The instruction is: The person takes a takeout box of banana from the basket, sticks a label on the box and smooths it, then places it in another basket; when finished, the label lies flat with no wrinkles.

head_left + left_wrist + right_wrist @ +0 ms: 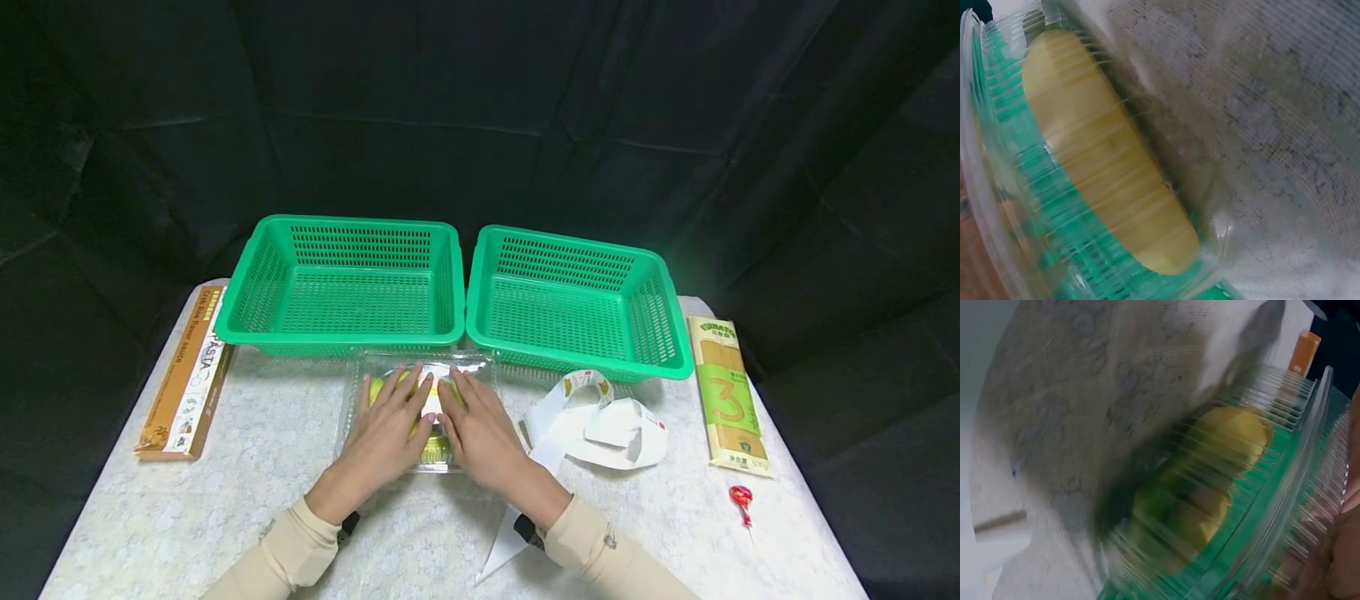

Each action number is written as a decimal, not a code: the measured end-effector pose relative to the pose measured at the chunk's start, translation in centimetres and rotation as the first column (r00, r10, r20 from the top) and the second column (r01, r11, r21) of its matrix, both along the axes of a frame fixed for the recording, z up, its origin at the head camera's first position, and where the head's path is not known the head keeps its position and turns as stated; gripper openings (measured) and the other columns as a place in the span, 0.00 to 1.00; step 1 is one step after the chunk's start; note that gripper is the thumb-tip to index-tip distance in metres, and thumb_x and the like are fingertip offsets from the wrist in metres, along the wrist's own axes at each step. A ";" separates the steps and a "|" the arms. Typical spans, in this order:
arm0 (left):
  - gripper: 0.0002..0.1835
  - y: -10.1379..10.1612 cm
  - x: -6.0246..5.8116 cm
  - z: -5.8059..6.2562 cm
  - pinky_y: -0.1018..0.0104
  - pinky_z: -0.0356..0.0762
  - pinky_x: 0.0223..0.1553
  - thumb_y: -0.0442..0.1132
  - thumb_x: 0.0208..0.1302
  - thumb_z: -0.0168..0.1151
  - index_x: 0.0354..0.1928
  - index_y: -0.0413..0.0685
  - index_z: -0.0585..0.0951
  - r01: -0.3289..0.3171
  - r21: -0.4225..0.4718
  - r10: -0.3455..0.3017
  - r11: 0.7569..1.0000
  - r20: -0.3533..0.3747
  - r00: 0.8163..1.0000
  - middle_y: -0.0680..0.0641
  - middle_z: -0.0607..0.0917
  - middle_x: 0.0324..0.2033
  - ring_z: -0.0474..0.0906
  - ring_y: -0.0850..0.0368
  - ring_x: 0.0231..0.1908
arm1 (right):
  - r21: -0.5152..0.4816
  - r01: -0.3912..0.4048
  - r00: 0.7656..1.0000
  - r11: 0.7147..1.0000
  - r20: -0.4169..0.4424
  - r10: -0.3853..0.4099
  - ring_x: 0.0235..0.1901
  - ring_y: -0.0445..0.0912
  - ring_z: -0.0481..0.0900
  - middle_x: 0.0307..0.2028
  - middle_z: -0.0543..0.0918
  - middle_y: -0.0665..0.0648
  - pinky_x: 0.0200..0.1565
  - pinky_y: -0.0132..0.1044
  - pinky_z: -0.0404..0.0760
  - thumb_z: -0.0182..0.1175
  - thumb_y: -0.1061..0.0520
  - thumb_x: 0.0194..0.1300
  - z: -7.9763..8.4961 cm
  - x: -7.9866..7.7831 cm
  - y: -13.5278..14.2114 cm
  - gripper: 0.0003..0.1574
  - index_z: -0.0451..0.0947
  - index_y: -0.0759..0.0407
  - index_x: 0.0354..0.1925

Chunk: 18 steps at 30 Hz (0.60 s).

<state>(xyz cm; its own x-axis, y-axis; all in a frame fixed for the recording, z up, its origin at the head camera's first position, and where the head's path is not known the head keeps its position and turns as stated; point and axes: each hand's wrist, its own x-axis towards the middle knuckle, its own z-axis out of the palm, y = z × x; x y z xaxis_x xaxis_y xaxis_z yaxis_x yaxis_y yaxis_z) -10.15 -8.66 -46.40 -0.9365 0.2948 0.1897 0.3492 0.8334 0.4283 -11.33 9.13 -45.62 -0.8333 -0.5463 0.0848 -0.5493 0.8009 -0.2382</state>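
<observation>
A clear plastic clamshell box (pixel 347 421) lies on the table, just in front of the green baskets. Yellow fruit (pixel 1110 156) shows through its ribbed wall in the left wrist view; the exact kind is unclear. My left hand (pixel 382 437) rests on the lid's left part with fingers spread and straight. On the right part of the lid lies my right hand (pixel 483 433), fingers likewise extended. Between the fingertips a white label with yellow print (pixel 431 406) is partly visible. The right wrist view also has yellow-green fruit (pixel 1229 434) behind the plastic, somewhat blurred.
Two green baskets (pixel 341 340) (pixel 577 360) stand behind the box. A curled white label strip (pixel 551 437) lies to its right. A pasta box (pixel 183 375) is at far left; a noodle packet (pixel 727 396) and a red-wrapped lollipop (pixel 741 497) are at far right.
</observation>
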 end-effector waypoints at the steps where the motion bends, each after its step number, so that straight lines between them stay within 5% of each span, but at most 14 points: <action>1: 0.28 0.0 0.0 -0.1 0.24 0.46 0.72 0.47 0.74 0.54 0.71 0.43 0.71 -0.005 -0.008 0.005 1.000 0.004 1.000 0.39 0.65 0.75 0.57 0.37 0.76 | 0.013 0.002 1.000 1.000 0.014 -0.002 0.77 0.59 0.58 0.76 0.61 0.64 0.75 0.58 0.60 0.43 0.48 0.81 0.0 0.2 0.0 0.32 0.62 0.63 0.74; 9: 0.28 0.1 0.0 0.0 0.25 0.46 0.73 0.49 0.75 0.51 0.73 0.46 0.70 -0.022 -0.048 0.023 0.999 0.026 0.999 0.39 0.63 0.76 0.55 0.37 0.77 | 0.046 -0.035 0.996 0.998 0.087 0.031 0.80 0.52 0.52 0.79 0.56 0.54 0.79 0.58 0.50 0.31 0.40 0.82 0.1 1.6 0.9 0.37 0.55 0.58 0.78; 18: 0.29 0.2 0.1 -0.2 0.26 0.43 0.74 0.49 0.75 0.52 0.73 0.45 0.69 -0.026 -0.065 0.028 0.998 0.027 0.999 0.39 0.62 0.77 0.54 0.37 0.77 | -0.114 -0.005 0.993 0.994 0.114 0.018 0.78 0.52 0.58 0.76 0.64 0.53 0.77 0.63 0.49 0.48 0.37 0.76 -0.1 4.9 1.4 0.39 0.62 0.55 0.75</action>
